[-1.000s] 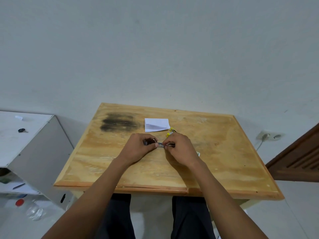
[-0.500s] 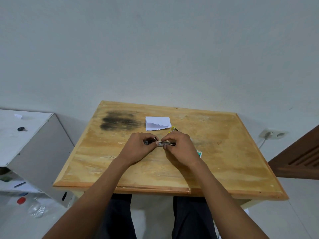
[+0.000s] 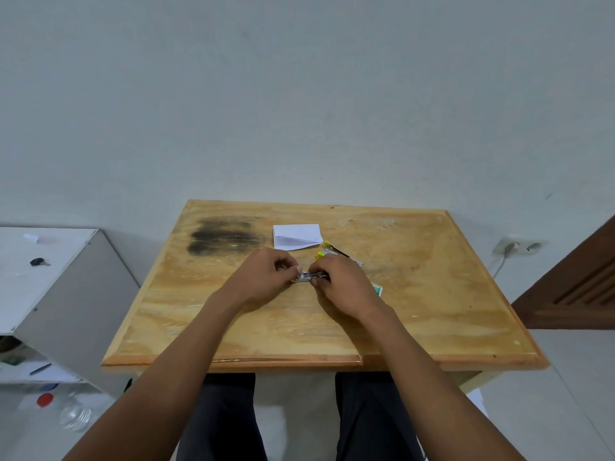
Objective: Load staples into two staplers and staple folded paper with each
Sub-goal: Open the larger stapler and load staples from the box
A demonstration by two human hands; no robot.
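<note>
The left hand (image 3: 266,277) and right hand (image 3: 346,287) pinch a stapler (image 3: 306,278).

There were 2 hands, left hand (image 3: 263,281) and right hand (image 3: 346,287). 2 staplers showed: 1 metal stapler (image 3: 307,278), 1 yellow stapler (image 3: 329,249). Also 1 folded paper (image 3: 296,236), 1 small box (image 3: 377,289), 1 wooden table (image 3: 432,311), 1 white cabinet (image 3: 66,294), 1 key (image 3: 39,261), 1 wall socket (image 3: 517,246), 1 plastic bottle (image 3: 71,415).

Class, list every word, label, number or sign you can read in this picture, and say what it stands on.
No text here can be read.
Paper: faint grey marks, too small to read.
Box: mostly hidden behind the right hand, any print blurred.
Yellow stapler: no legible label.
Metal stapler, held between the left hand and the right hand: no legible mark.
</note>
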